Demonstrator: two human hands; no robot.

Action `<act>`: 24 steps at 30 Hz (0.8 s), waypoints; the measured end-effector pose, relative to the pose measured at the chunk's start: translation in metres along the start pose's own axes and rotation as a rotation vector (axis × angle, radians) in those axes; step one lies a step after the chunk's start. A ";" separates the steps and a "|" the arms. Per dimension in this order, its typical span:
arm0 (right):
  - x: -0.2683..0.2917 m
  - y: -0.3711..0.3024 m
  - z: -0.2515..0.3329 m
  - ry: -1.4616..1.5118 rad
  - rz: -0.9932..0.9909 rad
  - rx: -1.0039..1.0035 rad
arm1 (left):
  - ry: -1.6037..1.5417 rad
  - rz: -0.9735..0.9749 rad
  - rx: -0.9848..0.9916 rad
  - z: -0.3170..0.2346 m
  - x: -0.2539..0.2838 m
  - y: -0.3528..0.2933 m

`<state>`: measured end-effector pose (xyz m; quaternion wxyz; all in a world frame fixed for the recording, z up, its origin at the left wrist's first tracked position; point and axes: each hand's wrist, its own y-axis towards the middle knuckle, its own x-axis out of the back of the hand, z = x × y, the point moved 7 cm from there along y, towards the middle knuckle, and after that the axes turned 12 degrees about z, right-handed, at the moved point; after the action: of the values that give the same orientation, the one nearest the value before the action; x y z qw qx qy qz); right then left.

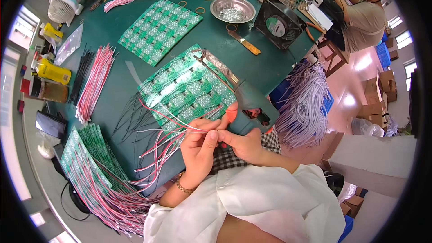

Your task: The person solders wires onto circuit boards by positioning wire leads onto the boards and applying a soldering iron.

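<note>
Wires are pinched by left hand and right hand at green table; pink floor right. Board lies ahead, bowl, fan beyond.

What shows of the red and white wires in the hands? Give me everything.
The red and white wires are thin, plastic-looking strands. The left hand and right hand pinch them between fingertips, where they gather into a bunch partly hidden by fingers. From there they splay leftward, some nearly straight, others curved, passing over the green circuit board; whether they touch it is hard to tell.
</note>
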<state>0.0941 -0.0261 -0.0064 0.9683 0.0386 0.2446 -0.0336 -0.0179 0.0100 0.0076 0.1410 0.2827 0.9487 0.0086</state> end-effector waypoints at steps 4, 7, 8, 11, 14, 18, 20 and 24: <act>-0.001 0.003 -0.002 0.090 0.017 -0.004 | -0.111 -0.028 0.024 0.008 0.004 0.002; -0.003 -0.003 0.000 0.102 0.020 0.024 | -0.420 -0.044 0.064 0.017 -0.001 -0.002; -0.001 -0.004 0.002 0.112 -0.029 0.034 | -0.455 -0.039 0.093 0.024 -0.001 -0.003; -0.001 -0.006 0.005 0.154 -0.083 0.062 | -0.546 -0.056 0.180 0.027 -0.008 -0.005; 0.003 -0.007 0.005 0.165 -0.116 0.102 | -0.545 -0.037 0.169 0.027 -0.008 -0.003; 0.001 -0.010 0.009 0.148 -0.109 0.092 | -0.498 -0.025 0.160 0.029 -0.008 -0.004; 0.004 -0.012 0.008 0.113 -0.111 0.112 | -0.491 -0.035 0.144 0.021 -0.013 -0.003; 0.004 -0.019 0.012 0.075 -0.120 0.128 | -0.501 -0.125 0.045 0.019 -0.007 -0.007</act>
<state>0.1011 -0.0465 0.0011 0.9502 0.0872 0.2798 -0.1055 -0.0108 -0.0012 -0.0097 0.3653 0.2198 0.8999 -0.0915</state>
